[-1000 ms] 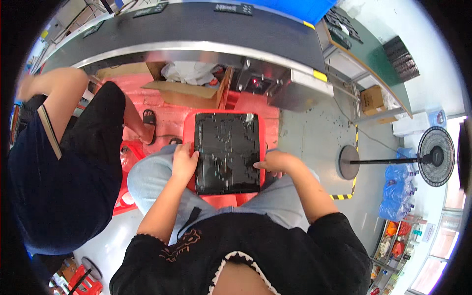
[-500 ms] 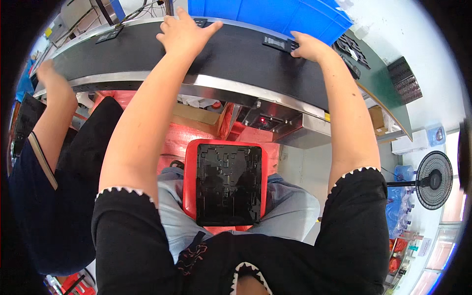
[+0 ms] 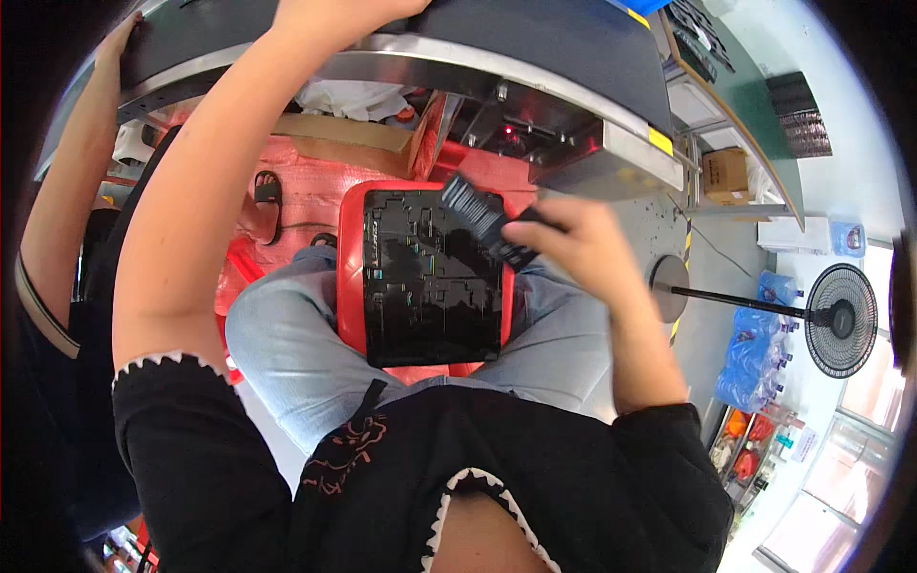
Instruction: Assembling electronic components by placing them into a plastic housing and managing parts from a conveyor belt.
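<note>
My right hand point(image 3: 578, 250) is closed on a flat, dark rectangular part point(image 3: 478, 212) with rows of light marks on one face. It holds the part tilted over the right side of a black tray point(image 3: 430, 320) with a stepped relief surface. The tray lies on a red stool point(image 3: 351, 277) between my knees. My left hand point(image 3: 349, 13) reaches over the black conveyor belt point(image 3: 564, 50) at the top edge of the view. Its fingers are mostly cut off there, so what they hold, if anything, is hidden.
A metal rail point(image 3: 458, 59) edges the belt. Below it are a metal control box point(image 3: 611, 158) and an open carton point(image 3: 349, 134). Another person's arm point(image 3: 76, 143) reaches to the belt at left. At right stand a green table point(image 3: 755, 105) and a black fan point(image 3: 841, 320).
My right hand has come down from the belt to the tray with the dark part. My left hand has gone to the top edge. The view has shifted.
</note>
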The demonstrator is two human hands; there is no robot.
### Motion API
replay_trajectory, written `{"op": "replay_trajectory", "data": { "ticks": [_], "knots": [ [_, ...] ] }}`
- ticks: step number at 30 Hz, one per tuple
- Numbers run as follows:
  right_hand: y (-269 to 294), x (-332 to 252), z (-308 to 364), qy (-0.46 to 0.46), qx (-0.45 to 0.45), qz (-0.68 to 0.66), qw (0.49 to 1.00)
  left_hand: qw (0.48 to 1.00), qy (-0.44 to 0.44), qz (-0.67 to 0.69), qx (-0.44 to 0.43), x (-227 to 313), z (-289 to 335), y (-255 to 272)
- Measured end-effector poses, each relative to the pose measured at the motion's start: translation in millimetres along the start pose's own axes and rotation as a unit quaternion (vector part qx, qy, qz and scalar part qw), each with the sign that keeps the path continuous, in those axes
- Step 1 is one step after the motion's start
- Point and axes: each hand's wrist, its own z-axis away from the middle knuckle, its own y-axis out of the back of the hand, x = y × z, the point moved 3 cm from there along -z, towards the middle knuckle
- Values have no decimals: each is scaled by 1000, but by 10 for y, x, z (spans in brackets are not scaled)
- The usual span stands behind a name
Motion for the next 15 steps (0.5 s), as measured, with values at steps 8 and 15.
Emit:
{"op": "replay_trajectory", "data": {
  "ticks": [8,15],
  "knots": [
    [-1383,986,188,-166,11,187,968,958,-253,116,60,-19,1254,364],
    [-1264,884,339,-2,114,203,972,934,-261,144,-197,-122,2305,-249]
  ]
}}
